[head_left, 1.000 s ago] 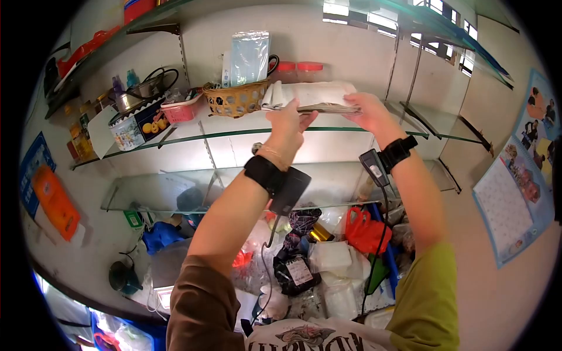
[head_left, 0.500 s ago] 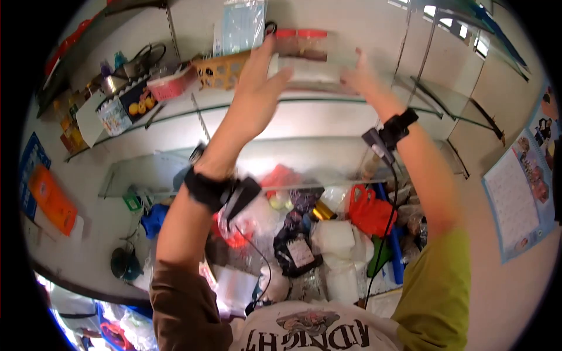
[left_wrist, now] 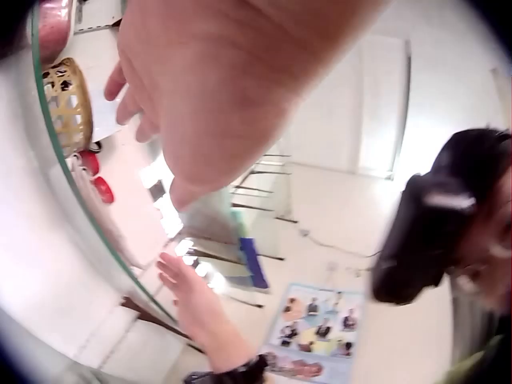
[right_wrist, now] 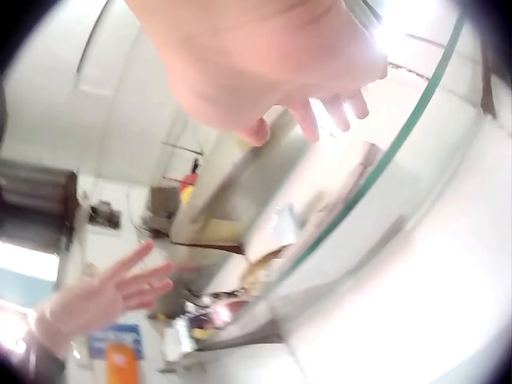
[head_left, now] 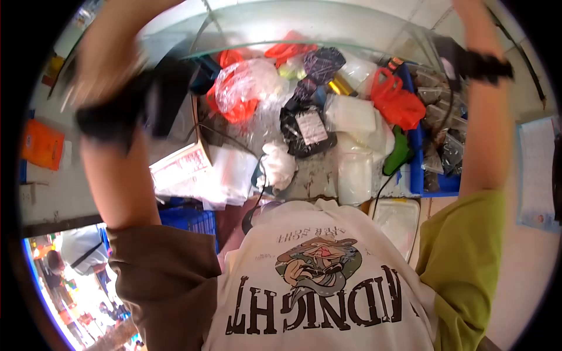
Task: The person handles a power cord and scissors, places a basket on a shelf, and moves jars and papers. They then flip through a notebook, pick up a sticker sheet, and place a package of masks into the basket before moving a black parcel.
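Observation:
My left hand [left_wrist: 216, 88] is empty, its fingers loosely extended, above the glass shelf [left_wrist: 92, 216] in the left wrist view. The right hand [left_wrist: 200, 304], also empty, is lower there beside the shelf's edge. In the right wrist view, the right hand [right_wrist: 272, 72] hangs near the glass edge with spread fingers, and the left hand [right_wrist: 104, 300] is raised at lower left. A blurred flat stack [right_wrist: 348, 180] lies on the shelf. The woven basket [left_wrist: 68, 104] and red-lidded jars [left_wrist: 102, 190] stand there too. Both hands are largely cut off in the head view.
Below the lower glass shelf [head_left: 328, 26] lie red bags [head_left: 398, 99], a black package [head_left: 304, 126], white packs [head_left: 350, 114] and clear plastic. A blue tray [head_left: 417, 158] of small bags is at right. A wall poster [left_wrist: 312, 328] hangs beyond the right arm.
Both hands have let go of the white folded stack and moved apart. The head view has tilted down, so the upper shelf has left it and the lower heap shows larger.

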`<state>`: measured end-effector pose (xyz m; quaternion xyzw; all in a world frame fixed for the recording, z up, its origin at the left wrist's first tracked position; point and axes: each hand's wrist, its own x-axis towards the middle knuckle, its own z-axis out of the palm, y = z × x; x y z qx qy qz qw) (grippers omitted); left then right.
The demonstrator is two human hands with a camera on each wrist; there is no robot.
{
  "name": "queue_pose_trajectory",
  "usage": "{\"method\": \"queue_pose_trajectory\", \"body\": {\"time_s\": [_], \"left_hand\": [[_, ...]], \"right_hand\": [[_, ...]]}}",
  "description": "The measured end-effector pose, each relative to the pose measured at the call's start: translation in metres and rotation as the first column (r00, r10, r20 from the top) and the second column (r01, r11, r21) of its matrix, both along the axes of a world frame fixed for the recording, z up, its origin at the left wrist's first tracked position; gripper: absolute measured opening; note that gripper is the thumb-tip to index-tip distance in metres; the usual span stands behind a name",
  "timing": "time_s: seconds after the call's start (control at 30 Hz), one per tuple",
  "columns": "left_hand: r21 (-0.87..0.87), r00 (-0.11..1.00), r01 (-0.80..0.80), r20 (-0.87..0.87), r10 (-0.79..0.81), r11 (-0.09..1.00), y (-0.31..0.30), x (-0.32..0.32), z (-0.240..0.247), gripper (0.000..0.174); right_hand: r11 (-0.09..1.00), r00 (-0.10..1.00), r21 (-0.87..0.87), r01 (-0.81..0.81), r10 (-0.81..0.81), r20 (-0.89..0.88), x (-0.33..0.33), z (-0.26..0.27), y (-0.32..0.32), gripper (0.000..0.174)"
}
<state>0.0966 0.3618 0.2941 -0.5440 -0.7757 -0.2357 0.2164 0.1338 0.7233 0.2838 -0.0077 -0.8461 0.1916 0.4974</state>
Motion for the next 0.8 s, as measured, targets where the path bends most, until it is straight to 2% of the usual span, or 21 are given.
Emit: {"method": "queue_pose_trajectory", "body": {"time_s": [0.03,0.07,0.1,0.17,0.23,0.27,0.3,0.33,0.37,0.4,0.43,0.47,0.5,0.53,0.57,0.63,0.67,0.7,0.77,0.8], "left_hand": [[-0.048,0.991,-0.041,0.128,0.047,0.998,-0.025,0.036,0.001,0.064],[-0.064,0.988,-0.055,0.139,0.064,0.996,-0.046,0.046,-0.006,0.064],[-0.059,0.972,-0.059,0.223,0.071,0.997,-0.073,0.046,-0.014,0.062],[-0.047,0.918,-0.067,0.388,0.080,0.997,-0.138,0.038,-0.033,0.060],[-0.017,0.840,-0.082,0.536,0.078,0.997,-0.197,0.037,-0.054,0.063],[0.007,0.795,-0.088,0.602,0.067,0.996,-0.216,0.046,-0.066,0.065],[0.086,0.712,-0.239,0.693,0.114,0.967,-0.209,0.074,-0.095,0.061],[0.078,0.662,-0.249,0.742,0.111,0.965,-0.223,0.076,-0.134,0.059],[0.067,0.604,-0.257,0.790,0.106,0.964,-0.235,0.079,-0.170,0.057],[0.065,0.412,-0.348,0.906,0.091,0.935,-0.229,0.091,-0.194,0.051],[0.041,0.204,-0.429,0.977,0.053,0.902,-0.219,0.104,-0.216,0.046],[0.020,0.131,-0.415,0.991,0.038,0.910,-0.217,0.112,-0.244,0.043],[0.000,0.061,-0.397,0.998,0.027,0.918,-0.214,0.118,-0.270,0.040],[0.056,-0.132,-0.432,0.983,-0.124,0.900,-0.209,0.125,-0.287,0.040],[0.102,-0.312,-0.472,0.910,-0.274,0.876,-0.203,0.132,-0.301,0.040],[0.225,-0.329,-0.380,0.874,-0.358,0.897,-0.191,0.144,-0.326,0.041],[0.195,-0.334,-0.313,0.894,-0.300,0.929,-0.187,0.143,-0.330,0.041],[0.202,-0.332,-0.315,0.892,-0.307,0.927,-0.185,0.144,-0.329,0.041],[0.158,-0.295,-0.217,0.930,-0.219,0.963,-0.179,0.142,-0.320,0.040],[0.161,-0.292,-0.217,0.930,-0.221,0.963,-0.178,0.140,-0.322,0.040]], "right_hand": [[0.988,0.989,-0.037,-0.147,0.147,0.009,0.023,-0.005,-0.025,0.043],[0.955,0.957,-0.077,-0.287,0.289,0.009,0.062,-0.009,-0.064,0.042],[0.805,0.894,-0.460,-0.375,0.445,0.049,0.089,-0.013,-0.103,0.044],[0.439,0.736,-0.767,-0.468,0.675,-0.063,0.116,-0.038,-0.105,0.064],[0.199,0.925,-0.926,-0.321,0.277,-0.261,0.114,-0.083,-0.143,0.038],[0.162,0.785,-0.871,-0.465,0.530,-0.320,0.121,-0.128,-0.140,0.035],[0.091,0.577,-0.801,-0.592,0.741,-0.343,0.129,-0.175,-0.134,0.032],[0.161,0.820,-0.939,-0.304,0.545,-0.172,0.125,-0.200,-0.168,0.028],[0.197,0.917,-0.977,-0.084,0.399,0.002,0.125,-0.245,-0.183,0.023],[0.126,0.941,-0.992,0.025,0.331,0.066,0.125,-0.289,-0.200,0.024],[-0.059,0.918,-0.993,0.104,0.389,0.074,0.130,-0.328,-0.208,0.025],[-0.219,0.930,-0.968,0.120,0.367,0.032,0.133,-0.373,-0.219,0.026],[-0.341,0.924,-0.907,0.249,0.365,0.116,0.134,-0.402,-0.228,0.027],[-0.436,0.908,-0.853,0.287,0.409,0.096,0.137,-0.429,-0.229,0.036],[-0.428,0.909,-0.860,0.279,0.407,0.093,0.132,-0.440,-0.230,0.036],[-0.650,0.917,-0.648,0.397,0.312,0.249,0.121,-0.451,-0.239,0.043],[-0.629,0.915,-0.669,0.397,0.331,0.232,0.116,-0.455,-0.239,0.049],[-0.623,0.914,-0.674,0.398,0.331,0.234,0.111,-0.464,-0.235,0.049],[-0.654,0.930,-0.692,0.304,0.360,0.068,0.095,-0.479,-0.227,0.062],[-0.702,0.927,-0.604,0.376,0.291,0.238,0.081,-0.480,-0.224,0.060]]}}
